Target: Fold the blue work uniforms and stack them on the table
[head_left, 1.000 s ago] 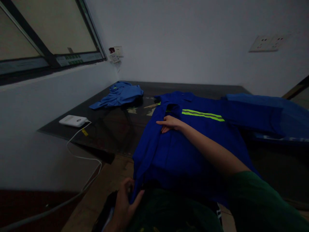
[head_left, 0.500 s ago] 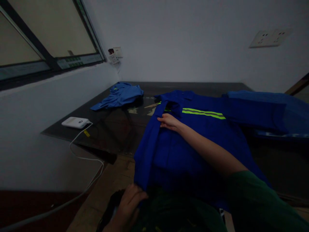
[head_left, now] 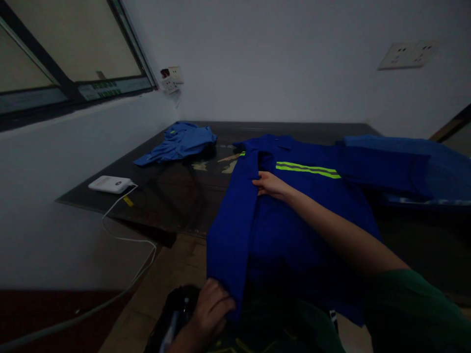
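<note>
A royal blue cloth work shirt with a collar and long sleeves (head_left: 283, 230) lay spread across the centre of the frame, its collar away from the wearer and its lower part reaching the bottom edge. A yellow-green and grey reflective stripe (head_left: 308, 169) crossed its chest, and one sleeve stretched out toward the right. The right hand (head_left: 271, 185), just right of centre, had thumb and fingers pinched together on the edge of a long panel of the shirt; whether that panel was sleeve or front could not be made out. Its forearm slanted in from the lower right, out of a dark green short sleeve (head_left: 412, 304). The left hand (head_left: 212, 306), at bottom centre, was clamped on the panel's near end, fingers curled over the cloth.

Beneath the shirt was a dark, glossy tabletop (head_left: 176, 191). On it, left of upper centre, sat a crumpled, lighter blue garment (head_left: 186, 142). Near the table's left corner lay a white, rounded rectangular device (head_left: 109, 184), its white cable (head_left: 128, 239) hanging over the edge. At the right, the outstretched sleeve overlapped a medium blue piece of fabric (head_left: 449, 171). A dark-framed window (head_left: 99, 44) filled the upper left; white wall sockets (head_left: 408, 55) showed at upper right.
</note>
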The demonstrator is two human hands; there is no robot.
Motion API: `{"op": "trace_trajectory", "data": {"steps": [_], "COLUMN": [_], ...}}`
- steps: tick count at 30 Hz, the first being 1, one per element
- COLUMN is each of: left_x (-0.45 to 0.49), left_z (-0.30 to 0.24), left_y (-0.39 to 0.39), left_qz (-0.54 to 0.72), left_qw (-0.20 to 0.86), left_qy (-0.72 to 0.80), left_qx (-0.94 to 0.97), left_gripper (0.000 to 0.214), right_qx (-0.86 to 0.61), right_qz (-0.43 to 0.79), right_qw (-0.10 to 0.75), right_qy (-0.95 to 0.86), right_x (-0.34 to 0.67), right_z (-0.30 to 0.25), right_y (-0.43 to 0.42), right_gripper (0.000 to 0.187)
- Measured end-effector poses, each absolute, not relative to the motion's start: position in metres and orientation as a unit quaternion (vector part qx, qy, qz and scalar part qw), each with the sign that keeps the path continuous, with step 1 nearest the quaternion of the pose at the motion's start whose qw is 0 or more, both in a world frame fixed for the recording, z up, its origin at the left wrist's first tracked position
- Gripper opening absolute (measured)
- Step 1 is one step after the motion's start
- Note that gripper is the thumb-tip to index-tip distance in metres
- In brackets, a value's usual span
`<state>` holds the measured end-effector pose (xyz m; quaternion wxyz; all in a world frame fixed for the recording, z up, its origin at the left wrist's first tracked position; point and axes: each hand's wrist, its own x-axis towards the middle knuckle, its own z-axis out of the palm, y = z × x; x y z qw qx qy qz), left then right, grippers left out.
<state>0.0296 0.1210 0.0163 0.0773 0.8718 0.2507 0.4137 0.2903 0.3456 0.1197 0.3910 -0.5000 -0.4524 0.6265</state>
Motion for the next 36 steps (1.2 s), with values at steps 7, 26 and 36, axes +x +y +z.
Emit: {"op": "trace_trajectory", "data": {"steps": [7,26,36], "left_x": [0.048,0.021,0.005], "left_z": [-0.025,-0.047,-0.076], "left_y": [0.142,0.149,0.178], "left_qz": [0.276,0.352,0.466], "left_qw": [0.101,0.109,0.356], "left_qy": [0.324,0.368,0.587], "left_qx": [0.899,0.853,0.558], "left_gripper": [0.028,0.028,0.066], "right_qx": [-0.533,-0.543,-0.610], "right_qz": [0.600,0.597,0.543], "right_qw": [0.392,0.363,0.436], "right_qy": [-0.450,-0.467,-0.378], "right_x": [0.303,0.321,0.315], "right_z": [0.108,0.104,0.118], "right_y": [0.354,0.347,0.424], "right_gripper": [0.050,0.060,0.045]}}
